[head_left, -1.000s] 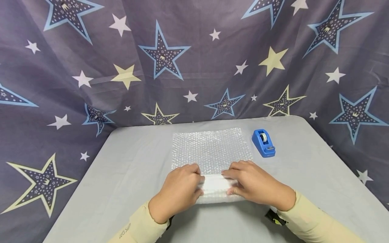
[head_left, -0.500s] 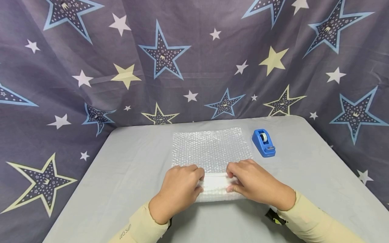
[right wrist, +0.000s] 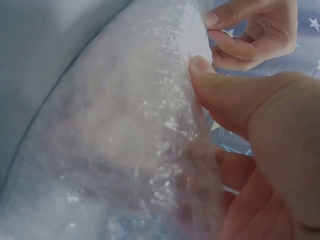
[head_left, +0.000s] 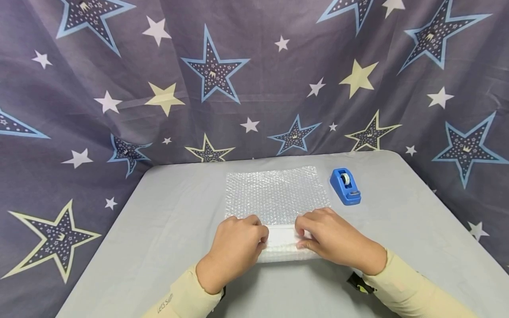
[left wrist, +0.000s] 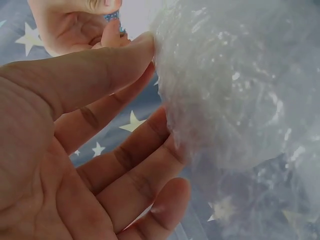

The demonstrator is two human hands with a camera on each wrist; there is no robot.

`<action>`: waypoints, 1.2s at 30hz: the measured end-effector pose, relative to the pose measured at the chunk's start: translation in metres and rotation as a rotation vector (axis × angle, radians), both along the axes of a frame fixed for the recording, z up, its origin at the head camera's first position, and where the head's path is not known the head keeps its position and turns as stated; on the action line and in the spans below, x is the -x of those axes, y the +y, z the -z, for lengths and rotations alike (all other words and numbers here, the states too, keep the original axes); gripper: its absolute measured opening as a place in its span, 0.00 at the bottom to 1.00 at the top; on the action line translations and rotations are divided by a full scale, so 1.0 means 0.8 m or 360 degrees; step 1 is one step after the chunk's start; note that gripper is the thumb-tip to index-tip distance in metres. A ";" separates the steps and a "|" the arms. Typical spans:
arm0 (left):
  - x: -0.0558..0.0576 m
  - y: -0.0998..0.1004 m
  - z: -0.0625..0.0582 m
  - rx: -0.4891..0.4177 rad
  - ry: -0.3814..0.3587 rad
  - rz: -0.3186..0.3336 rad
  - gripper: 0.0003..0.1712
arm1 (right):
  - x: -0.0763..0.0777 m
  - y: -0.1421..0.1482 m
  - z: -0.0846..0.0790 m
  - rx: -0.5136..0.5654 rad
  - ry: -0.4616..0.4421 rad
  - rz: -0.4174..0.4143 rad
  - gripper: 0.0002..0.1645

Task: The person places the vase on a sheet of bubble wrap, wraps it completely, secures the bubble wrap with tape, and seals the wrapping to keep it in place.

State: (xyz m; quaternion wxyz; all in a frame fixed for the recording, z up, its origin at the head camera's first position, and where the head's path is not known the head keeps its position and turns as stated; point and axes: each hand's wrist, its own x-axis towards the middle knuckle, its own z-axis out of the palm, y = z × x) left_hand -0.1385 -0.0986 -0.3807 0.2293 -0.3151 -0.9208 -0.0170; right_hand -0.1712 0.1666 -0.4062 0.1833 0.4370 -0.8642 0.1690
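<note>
Person's left hand (head_left: 234, 249) is pinching the left end of some bubble wrap (head_left: 276, 198), thumb on the wrap, other fingers bending behind it. Near fold (head_left: 283, 255) is running left to right across the person's front, long axis going from hand to hand. White thing (head_left: 281, 235) is showing just beyond that fold, between the hands; what it is, cannot tell. Right hand (head_left: 336, 240) is pinching the other end, thumb on the near side, fingers curling over from the far side. Neither hand is nearer: each is touching its own end. Flat part of the wrap is stretching away from the person, past the knuckles.

Table (head_left: 175, 212) is carrying everything, its pale grey cover creasing a little on the left. Left sleeve (head_left: 187, 291), lettered, is entering from below; right sleeve (head_left: 409, 282) is coming in at the lower right, a black strap (head_left: 359, 282) showing under that wrist. Blue tape dispenser (head_left: 344, 190) is standing just beside the wrap's right edge, beyond the right hand, untouched.

Dark star-patterned curtain (head_left: 258, 84) is hanging behind the table and along both sides.
</note>
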 end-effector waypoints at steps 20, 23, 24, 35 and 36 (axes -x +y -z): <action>0.005 0.001 0.001 -0.0001 -0.0006 -0.0012 0.11 | 0.002 0.000 0.001 0.0043 -0.0017 -0.0060 0.17; 0.006 0.000 0.001 -0.0011 0.0005 -0.0007 0.11 | 0.002 0.001 0.002 0.0036 -0.0031 -0.0050 0.16; 0.006 0.000 0.001 -0.0015 0.0008 -0.0005 0.11 | 0.002 0.001 0.002 0.0035 -0.0035 -0.0048 0.16; 0.007 -0.001 0.003 -0.0040 0.0051 0.0025 0.10 | 0.005 0.001 0.003 0.0064 -0.0056 -0.0077 0.15; 0.008 -0.001 0.003 -0.0041 0.0058 0.0027 0.11 | 0.006 0.000 0.003 0.0072 -0.0058 -0.0085 0.15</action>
